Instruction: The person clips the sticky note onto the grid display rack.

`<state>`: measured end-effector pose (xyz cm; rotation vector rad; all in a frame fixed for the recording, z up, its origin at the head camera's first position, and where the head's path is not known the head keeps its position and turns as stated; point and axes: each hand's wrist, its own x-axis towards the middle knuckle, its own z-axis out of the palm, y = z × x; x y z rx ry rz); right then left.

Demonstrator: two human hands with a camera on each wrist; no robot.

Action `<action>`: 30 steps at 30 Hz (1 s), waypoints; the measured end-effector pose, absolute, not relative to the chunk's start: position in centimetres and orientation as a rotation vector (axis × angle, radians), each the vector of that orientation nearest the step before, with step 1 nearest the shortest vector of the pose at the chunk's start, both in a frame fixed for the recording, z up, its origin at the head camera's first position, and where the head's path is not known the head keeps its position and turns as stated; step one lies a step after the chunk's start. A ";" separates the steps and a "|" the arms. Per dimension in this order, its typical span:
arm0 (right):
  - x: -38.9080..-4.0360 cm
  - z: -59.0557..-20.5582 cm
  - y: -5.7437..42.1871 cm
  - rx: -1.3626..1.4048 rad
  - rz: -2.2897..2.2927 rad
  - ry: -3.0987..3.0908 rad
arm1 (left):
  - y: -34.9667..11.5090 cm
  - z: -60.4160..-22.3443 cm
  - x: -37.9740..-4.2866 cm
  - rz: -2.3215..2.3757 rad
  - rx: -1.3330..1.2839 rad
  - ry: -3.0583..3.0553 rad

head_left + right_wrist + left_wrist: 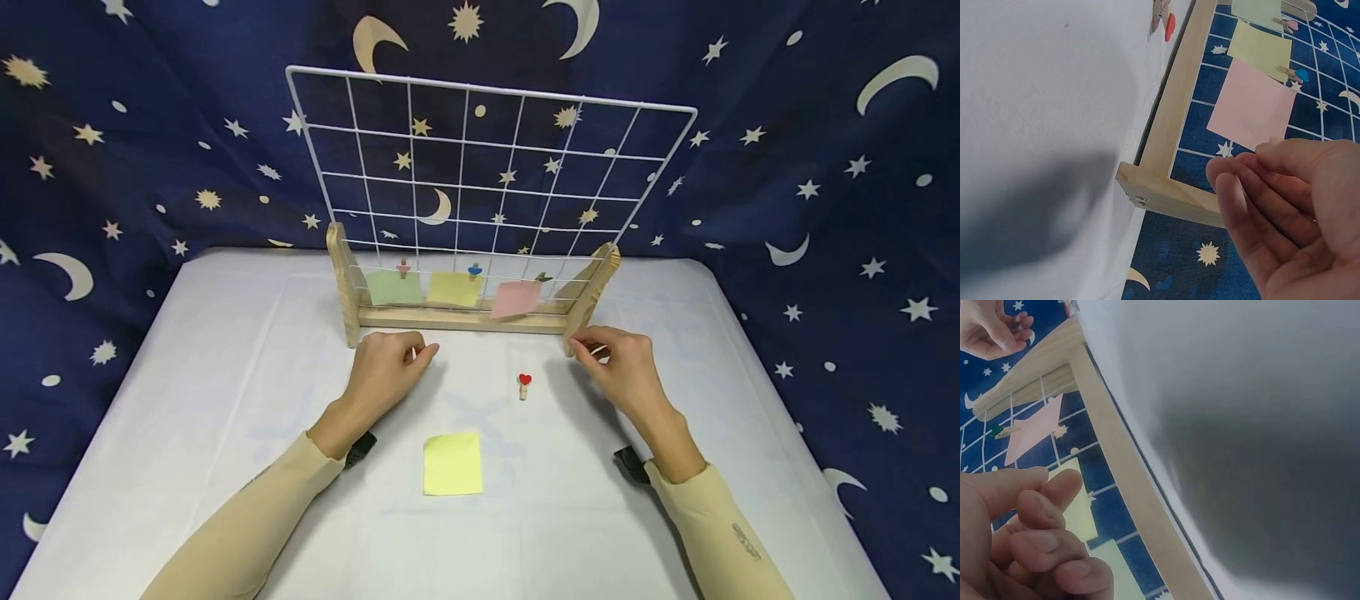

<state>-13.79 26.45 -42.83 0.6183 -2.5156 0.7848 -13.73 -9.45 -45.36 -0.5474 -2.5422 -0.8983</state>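
My left hand hovers in front of the grid stand's left end, fingers loosely bent and nothing in them. At the stand's right foot, my right hand has thumb and fingertips close together, also holding nothing; contact with the wood cannot be told. Between the hands lies a small wooden clothespin with a red heart. Nearer me, a yellow sticky note lies flat on the white table. Clipped low on the white wire grid hang a green note, a pale yellow note and a tilted pink note.
The grid leans back in a wooden base with two upright side pieces. Pink, blue and green decorated clothespins hold its notes. A dark blue cloth with moons and stars hangs behind and beside the white table.
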 end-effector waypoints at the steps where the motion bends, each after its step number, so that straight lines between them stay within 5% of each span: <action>1: -13.8 -42.9 26.3 0.619 0.792 -2.516 | -9.8 -45.5 -13.5 -0.904 -0.546 -2.542; 30: -13.5 -44.1 24.6 0.636 0.824 -2.582 | -11.0 -45.7 -9.4 -0.913 -0.810 -2.860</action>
